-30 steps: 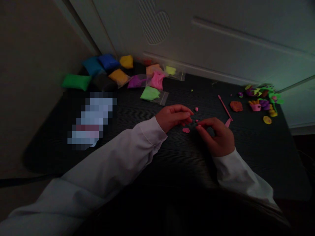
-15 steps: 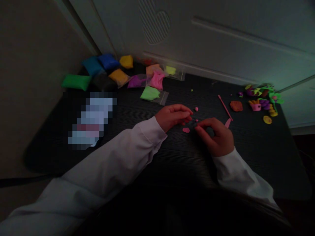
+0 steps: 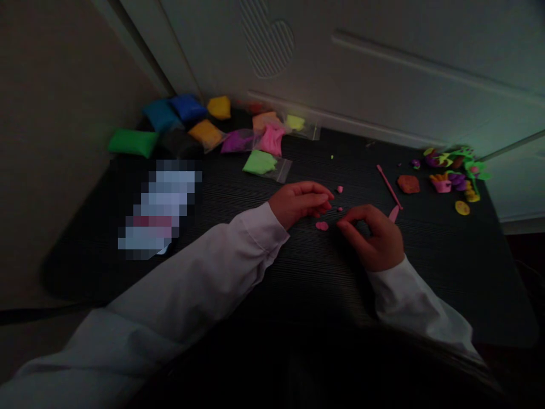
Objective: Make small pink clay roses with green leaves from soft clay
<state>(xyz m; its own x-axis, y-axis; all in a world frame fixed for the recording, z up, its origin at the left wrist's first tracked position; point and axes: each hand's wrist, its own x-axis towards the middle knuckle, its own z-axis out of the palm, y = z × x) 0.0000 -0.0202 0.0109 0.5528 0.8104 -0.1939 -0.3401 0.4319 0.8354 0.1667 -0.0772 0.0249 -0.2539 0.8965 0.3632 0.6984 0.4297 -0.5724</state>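
Note:
My left hand (image 3: 302,199) hovers over the dark table (image 3: 293,272), its fingers loosely bent and a little apart, with nothing visible in them. On the right, my right hand (image 3: 372,236) has thumb and index fingertip pressed together; whatever is between them is too small or hidden. Between the hands lies a flat pink clay piece (image 3: 322,226) made of two joined rounds. A tiny pink clay ball (image 3: 340,209) rests near my right fingertips, and a small pink clay lump (image 3: 339,189) sits farther back. Behind my right hand is a pink modelling tool (image 3: 389,186), beside another pink blade-like tool (image 3: 394,213).
Bags of coloured clay, such as the light green bag (image 3: 259,163) and green packet (image 3: 133,142), cover the back left. A blurred phone (image 3: 159,207) lies left. A reddish-brown clay lump (image 3: 409,184) and small clay figures (image 3: 457,182) stand right. A white panel (image 3: 361,85) rises behind.
Almost nothing differs. My right hand has shifted very slightly to the left, its fingertips still pinched; my left hand and the clay pieces stay in place.

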